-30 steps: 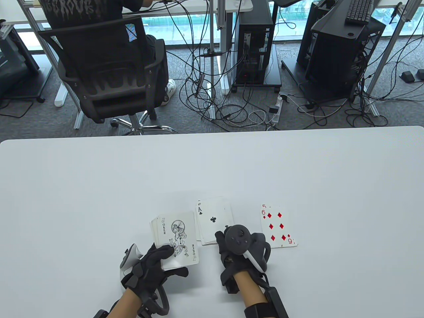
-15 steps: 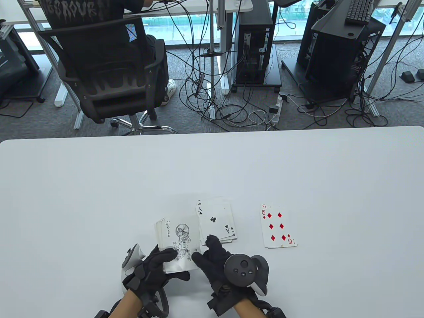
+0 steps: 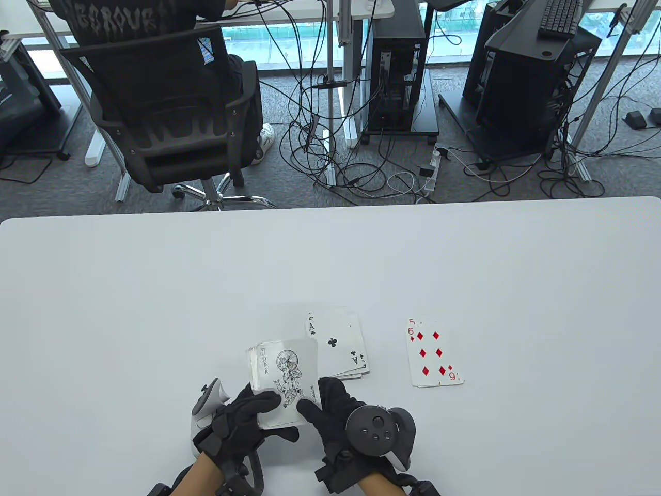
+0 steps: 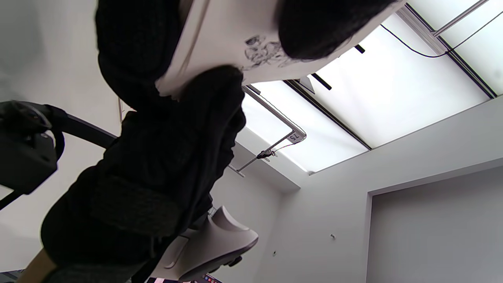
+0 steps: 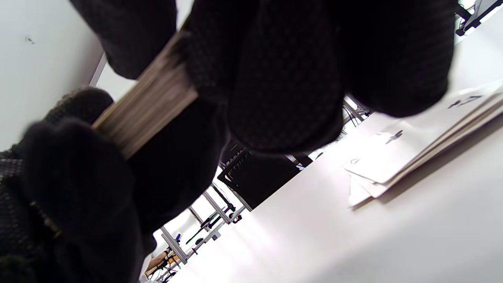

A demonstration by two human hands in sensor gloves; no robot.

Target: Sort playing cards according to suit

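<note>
Black-gloved left hand (image 3: 242, 418) grips deck (image 3: 281, 382) face-up for dealing; right hand (image 3: 330, 413) pinches joker (image 3: 289, 374); clubs (image 3: 338, 343), diamonds (image 3: 433, 354) piled apart on table (image 3: 155, 289).

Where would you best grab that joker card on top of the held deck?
Probably at the joker card's near right corner, coming from the right: the left hand grips the deck from the left, and the right hand already touches that corner.

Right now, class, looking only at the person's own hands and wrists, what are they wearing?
Both hands wear black knitted sensor gloves. The left hand has a white and grey tracker strapped to its back; the right hand carries a dark grey round one with buttons. Black straps and mounts wrap each wrist. No sleeves show.
</note>
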